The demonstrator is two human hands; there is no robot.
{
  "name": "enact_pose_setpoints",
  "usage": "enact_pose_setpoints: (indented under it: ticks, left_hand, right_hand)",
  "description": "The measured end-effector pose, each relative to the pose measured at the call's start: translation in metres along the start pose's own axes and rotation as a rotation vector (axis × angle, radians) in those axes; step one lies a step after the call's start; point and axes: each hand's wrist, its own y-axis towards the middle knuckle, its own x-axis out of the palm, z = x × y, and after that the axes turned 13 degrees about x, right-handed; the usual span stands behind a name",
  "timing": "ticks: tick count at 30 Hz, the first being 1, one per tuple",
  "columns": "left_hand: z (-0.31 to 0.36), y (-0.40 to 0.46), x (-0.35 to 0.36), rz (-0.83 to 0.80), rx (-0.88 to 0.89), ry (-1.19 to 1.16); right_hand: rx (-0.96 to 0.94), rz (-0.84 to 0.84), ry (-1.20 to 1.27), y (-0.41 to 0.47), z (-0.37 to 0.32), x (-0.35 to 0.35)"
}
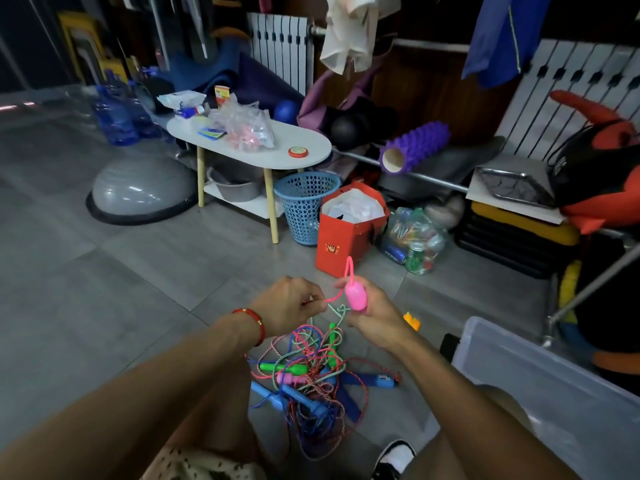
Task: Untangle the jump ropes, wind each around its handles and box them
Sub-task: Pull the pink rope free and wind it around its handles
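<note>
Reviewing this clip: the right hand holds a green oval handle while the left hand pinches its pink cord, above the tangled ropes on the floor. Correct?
Not quite. The head view shows the oval plastic handle in the right hand is pink, not green. The rest holds: the left hand pinches its thin pink cord above the tangled pile of coloured jump ropes.

The right hand grips a pink jump-rope handle, with a loop of pink cord rising above it. The left hand, a red bracelet on its wrist, pinches the same pink cord just beside the handle. Below both hands a tangle of jump ropes lies on the grey tiled floor, with green, blue and pink handles among it. A clear plastic box stands to the right, near the tangle.
</note>
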Motion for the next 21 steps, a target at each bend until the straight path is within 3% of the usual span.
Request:
enact_pose_setpoints:
  ticks: [8, 13, 17, 21]
  left_hand:
    - [-0.004, -0.001, 0.012, 0.131, -0.087, -0.297]
    - [-0.025, -0.008, 0.019, 0.049, -0.118, -0.459]
    - [-0.041, -0.011, 0.017, -0.01, -0.105, -0.375]
    - [-0.044, -0.007, 0.005, 0.331, -0.17, -0.419]
  right_hand:
    - [-0.138, 0.013, -0.061, 0.002, 0.002, -0.012]
    - [-0.013, 0.137, 0.507, 0.0, -0.017, -0.065]
    - [0.229, 0.135, 0.27, 0.0, -0.001, -0.097]
    - [0.443, -0.091, 0.184, -0.001, 0.027, -0.102]
